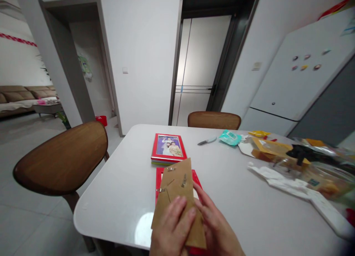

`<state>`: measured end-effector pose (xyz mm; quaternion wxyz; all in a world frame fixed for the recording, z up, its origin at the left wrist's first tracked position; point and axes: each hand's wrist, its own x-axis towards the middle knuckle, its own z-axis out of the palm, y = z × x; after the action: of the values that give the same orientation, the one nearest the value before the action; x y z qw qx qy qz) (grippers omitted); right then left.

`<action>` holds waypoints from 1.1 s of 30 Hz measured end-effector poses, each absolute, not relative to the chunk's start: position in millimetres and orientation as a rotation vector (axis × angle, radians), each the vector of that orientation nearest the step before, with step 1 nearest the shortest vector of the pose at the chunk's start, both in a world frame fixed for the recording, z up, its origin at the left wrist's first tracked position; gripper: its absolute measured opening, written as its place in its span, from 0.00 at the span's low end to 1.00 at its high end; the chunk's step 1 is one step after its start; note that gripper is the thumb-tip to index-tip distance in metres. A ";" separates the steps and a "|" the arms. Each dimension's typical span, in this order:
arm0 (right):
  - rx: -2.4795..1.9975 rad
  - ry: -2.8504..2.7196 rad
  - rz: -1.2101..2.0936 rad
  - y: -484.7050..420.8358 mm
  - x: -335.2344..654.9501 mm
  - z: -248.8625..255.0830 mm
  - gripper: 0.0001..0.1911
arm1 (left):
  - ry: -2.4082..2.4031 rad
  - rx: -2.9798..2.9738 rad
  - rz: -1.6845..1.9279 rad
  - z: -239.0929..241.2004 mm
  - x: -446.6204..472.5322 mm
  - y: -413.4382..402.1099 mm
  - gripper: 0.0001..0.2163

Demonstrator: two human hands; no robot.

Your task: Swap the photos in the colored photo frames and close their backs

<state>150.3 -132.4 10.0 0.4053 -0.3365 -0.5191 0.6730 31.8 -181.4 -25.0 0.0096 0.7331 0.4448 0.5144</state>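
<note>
A brown picture-frame backing board [177,189] with small metal hangers is held up and tilted between my two hands. My left hand [172,226] lies across its face, fingers bent over the board. From the right side my right hand [212,219] grips the board's edge, its fingers partly behind it. Under the board lies a red picture frame [198,178] on the table, mostly covered by the board and my hands. Farther back, another red frame [155,147] with a photo of people sits on top of a stack.
On the white table [119,197] lie a knife [207,141] and a teal packet [230,137]. Wrappers, a yellow envelope [273,147], a clear plastic container [324,178] and a white strip [330,211] clutter the right. Wooden chairs stand left [61,156] and behind [213,120].
</note>
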 end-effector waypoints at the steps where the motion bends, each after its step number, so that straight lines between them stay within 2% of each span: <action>1: -0.876 -1.237 1.734 -130.1 158.5 12.5 0.41 | 1.377 2.472 1.497 -27.2 35.0 -179.2 0.19; 5: -1.032 -1.227 1.814 -117.8 189.3 8.9 0.42 | 1.446 2.721 1.119 -42.2 41.8 -173.3 0.20; 8: -1.178 -1.431 1.719 -107.1 200.3 -6.9 0.35 | 1.566 2.685 0.888 -55.2 30.7 -174.6 0.24; 12: -1.319 -1.983 1.139 -97.5 199.2 -23.8 0.25 | 1.785 2.518 0.756 -62.0 7.1 -179.3 0.26; 15: -1.374 -2.246 0.707 -94.7 194.3 -27.7 0.26 | 1.772 2.498 0.779 -58.8 0.2 -180.1 0.22; 18: -1.385 -2.376 0.480 -94.1 189.2 -29.5 0.25 | 1.756 2.502 0.802 -53.8 1.3 -178.4 0.20; 23: -1.341 -2.427 0.388 -94.7 178.6 -33.9 0.22 | 1.771 2.435 0.809 -47.6 4.7 -175.0 0.17; 29: -1.238 -2.485 0.340 -99.0 168.3 -33.0 0.16 | 1.783 2.202 0.797 -40.0 2.7 -176.4 0.06; 33: -1.037 -2.565 0.391 -98.0 150.2 -26.1 0.12 | 1.630 2.198 0.804 -40.3 -3.3 -180.2 0.13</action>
<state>150.2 -98.0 -26.1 0.1726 -0.3656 -0.9042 0.1378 -3.3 -180.2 -40.3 0.1442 0.7628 0.5654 0.2788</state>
